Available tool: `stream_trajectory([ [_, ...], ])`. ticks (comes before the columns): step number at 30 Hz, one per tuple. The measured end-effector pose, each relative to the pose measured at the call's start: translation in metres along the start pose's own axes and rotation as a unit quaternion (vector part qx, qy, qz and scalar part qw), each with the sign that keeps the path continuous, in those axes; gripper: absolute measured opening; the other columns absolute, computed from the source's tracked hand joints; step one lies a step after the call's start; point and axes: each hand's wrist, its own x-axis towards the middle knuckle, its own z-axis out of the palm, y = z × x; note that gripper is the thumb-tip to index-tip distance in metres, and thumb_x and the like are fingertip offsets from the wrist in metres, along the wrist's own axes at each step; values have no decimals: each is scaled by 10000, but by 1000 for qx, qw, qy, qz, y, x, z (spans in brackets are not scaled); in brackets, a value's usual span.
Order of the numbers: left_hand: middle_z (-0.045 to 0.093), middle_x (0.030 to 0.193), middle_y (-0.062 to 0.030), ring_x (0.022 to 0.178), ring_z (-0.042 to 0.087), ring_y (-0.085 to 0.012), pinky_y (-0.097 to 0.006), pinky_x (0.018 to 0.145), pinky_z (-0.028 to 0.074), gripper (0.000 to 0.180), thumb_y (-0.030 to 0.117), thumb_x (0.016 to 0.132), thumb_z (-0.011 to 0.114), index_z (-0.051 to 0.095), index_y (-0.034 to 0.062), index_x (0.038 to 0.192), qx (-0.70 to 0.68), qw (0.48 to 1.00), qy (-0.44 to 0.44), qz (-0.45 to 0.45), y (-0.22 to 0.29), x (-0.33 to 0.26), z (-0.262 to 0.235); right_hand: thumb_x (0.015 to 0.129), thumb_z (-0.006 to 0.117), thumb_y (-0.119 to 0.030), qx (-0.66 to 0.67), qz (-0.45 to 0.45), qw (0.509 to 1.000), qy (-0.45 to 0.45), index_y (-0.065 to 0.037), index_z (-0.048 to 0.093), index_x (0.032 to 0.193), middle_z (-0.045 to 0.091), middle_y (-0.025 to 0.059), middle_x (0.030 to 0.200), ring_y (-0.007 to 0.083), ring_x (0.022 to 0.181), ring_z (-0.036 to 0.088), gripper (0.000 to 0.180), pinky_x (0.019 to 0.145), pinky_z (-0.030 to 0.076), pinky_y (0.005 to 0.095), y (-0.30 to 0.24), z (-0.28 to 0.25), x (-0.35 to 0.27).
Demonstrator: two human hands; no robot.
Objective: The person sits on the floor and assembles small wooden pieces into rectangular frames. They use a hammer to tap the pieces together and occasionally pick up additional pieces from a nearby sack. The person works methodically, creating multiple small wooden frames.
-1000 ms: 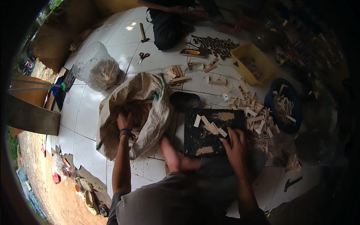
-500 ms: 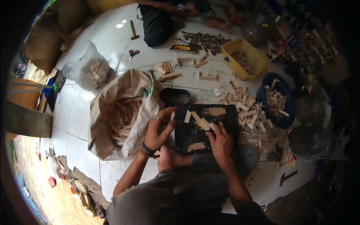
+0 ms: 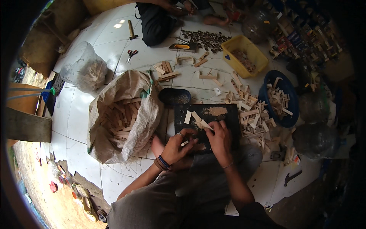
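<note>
A dark board (image 3: 180, 125) lies in front of me, with several light wooden strips (image 3: 188, 116) and patches of sawdust (image 3: 216, 111) on it. My left hand (image 3: 176, 148) is over its near left corner, fingers curled around a small wooden piece (image 3: 184, 143) whose end shows between them. My right hand (image 3: 220, 140) is on the board's right half, thumb and fingers closed on the near end of a wooden strip (image 3: 205, 124). Fingers partly hide what each hand holds.
A woven sack of wood pieces (image 3: 95, 126) stands left, beside a dark oval tray (image 3: 164, 95). Right are a heap of wooden pieces (image 3: 253, 118), a blue basin (image 3: 264, 91) and a yellow tub (image 3: 261, 63). A hammer (image 3: 292, 177) lies near right; scissors (image 3: 132, 54) and another person's leg (image 3: 156, 28) are farther off.
My left hand has come from the board's far left edge toward me and right, now with a small wooden piece showing in it. My right hand has shifted slightly left, closing on a strip.
</note>
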Motion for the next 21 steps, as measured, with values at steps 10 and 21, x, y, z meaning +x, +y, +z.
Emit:
stream_trajectory([
  [10, 743, 1125, -128, 1013, 728, -216, -323, 864, 575, 331, 169, 908, 806, 700, 34, 1191, 63, 998, 16, -10, 21, 22, -8, 849, 740, -50, 184, -39, 982, -24, -74, 651, 1005, 700, 64, 1005, 233, 875, 674, 182, 705, 486, 324, -20, -36, -8],
  [21, 747, 1159, -79, 1072, 681, -120, -260, 936, 556, 242, 22, 914, 774, 726, 11, 1150, -221, 974, 25, -42, 28, 11, 2, 917, 753, -26, 457, 64, 881, -104, -42, 649, 1228, 693, 26, 1184, 101, 1017, 644, 328, 821, 511, 256, -35, -66, -25],
])
